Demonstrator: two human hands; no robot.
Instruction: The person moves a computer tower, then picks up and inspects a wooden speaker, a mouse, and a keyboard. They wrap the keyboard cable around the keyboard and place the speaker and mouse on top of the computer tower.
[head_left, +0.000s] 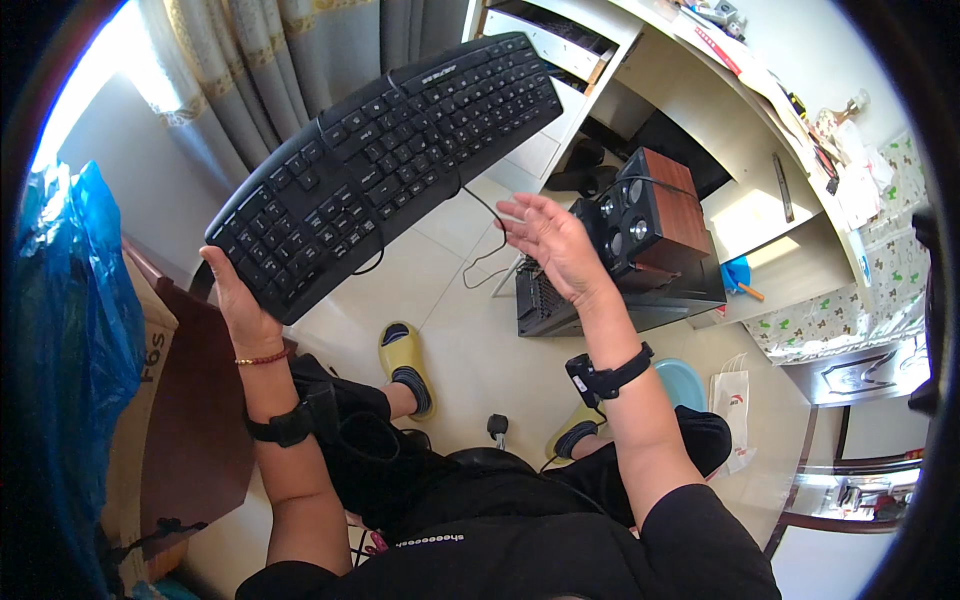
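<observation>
A black computer keyboard (379, 161) is held up in front of me, tilted, keys facing me. My left hand (244, 304) grips its near left end, thumb at the edge and the other fingers hidden beneath. The keyboard's black cable (486, 204) is wound around it in several turns, and a loose length hangs off the lower edge. Right of the keyboard, my right hand (551, 244) is raised with its fingers apart. The hanging cable runs by its fingertips; whether they touch it I cannot tell.
Stacked wood-sided speakers (660, 202) stand on a black computer case (540, 300) under a cluttered desk (750, 82). An open drawer (551, 41) is at the back. Blue plastic (82, 300) covers boxes at left. A teal basin (682, 386) and paper bag (730, 412) sit at right.
</observation>
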